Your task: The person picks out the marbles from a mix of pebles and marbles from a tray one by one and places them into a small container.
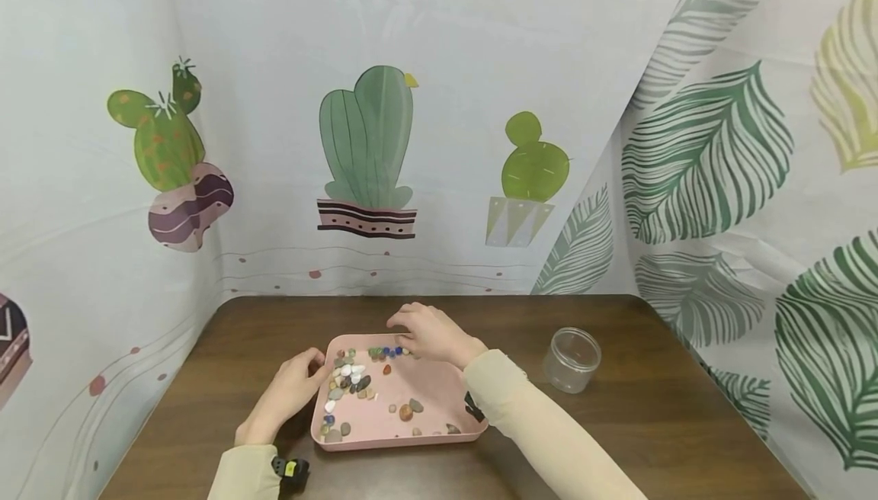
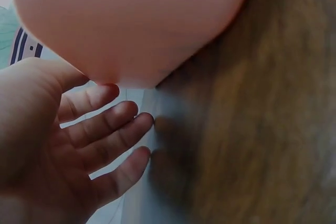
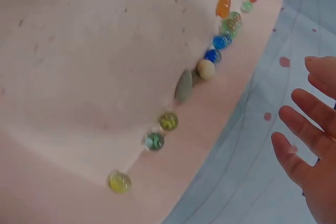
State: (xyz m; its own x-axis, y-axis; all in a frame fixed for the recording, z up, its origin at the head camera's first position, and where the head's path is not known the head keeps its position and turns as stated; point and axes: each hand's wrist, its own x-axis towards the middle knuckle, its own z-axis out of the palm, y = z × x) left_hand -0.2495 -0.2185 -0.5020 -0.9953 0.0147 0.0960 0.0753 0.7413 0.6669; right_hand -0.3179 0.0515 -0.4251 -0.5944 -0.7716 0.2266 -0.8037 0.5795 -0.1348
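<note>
A pink tray (image 1: pixel 391 443) lies on the table with pebbles and glass marbles in it. Dark and white pebbles (image 1: pixel 357 379) cluster toward its left side. In the right wrist view, blue marbles (image 3: pixel 219 42), an orange stone (image 3: pixel 223 7) and a grey pebble (image 3: pixel 184 86) line the edge of the tray floor. My left hand (image 1: pixel 288 389) is at the tray's left side; the left wrist view shows its thumb by the pink wall (image 2: pixel 136 24) and its fingers spread outside it. Over the far rim, my right hand (image 1: pixel 434 334) has loosely extended fingers and holds nothing.
A clear round jar (image 1: pixel 572 363) stands on the brown wooden table (image 1: pixel 631 401), right of the tray. Behind the table hangs a pale cloth (image 1: pixel 453 65) printed with cacti and leaves.
</note>
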